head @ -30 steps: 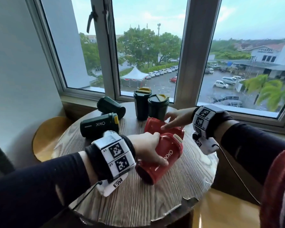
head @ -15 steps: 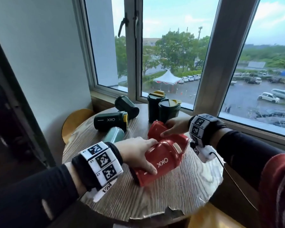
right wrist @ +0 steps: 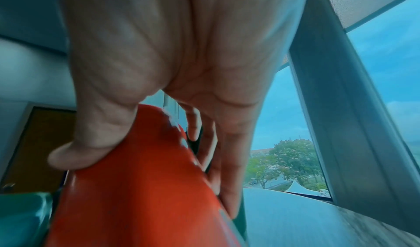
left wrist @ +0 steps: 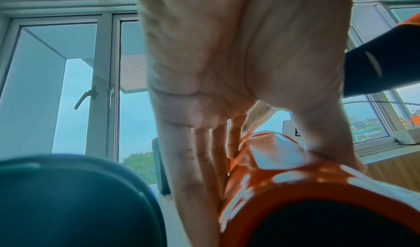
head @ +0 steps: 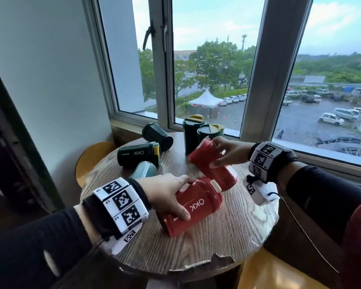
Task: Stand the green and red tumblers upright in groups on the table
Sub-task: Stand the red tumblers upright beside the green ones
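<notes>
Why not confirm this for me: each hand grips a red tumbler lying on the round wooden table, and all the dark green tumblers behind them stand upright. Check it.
One detail is wrong. In the head view only two dark green tumblers stand upright by the window; two others lie on their sides. The rest holds: the left hand and right hand each grip a red tumbler on the round wooden table.

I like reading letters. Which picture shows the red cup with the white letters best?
The head view: the near red tumbler lies whole there, letters readable, left hand gripping it. The left wrist view shows only its blurry base; the right wrist view doesn't show it.
</notes>
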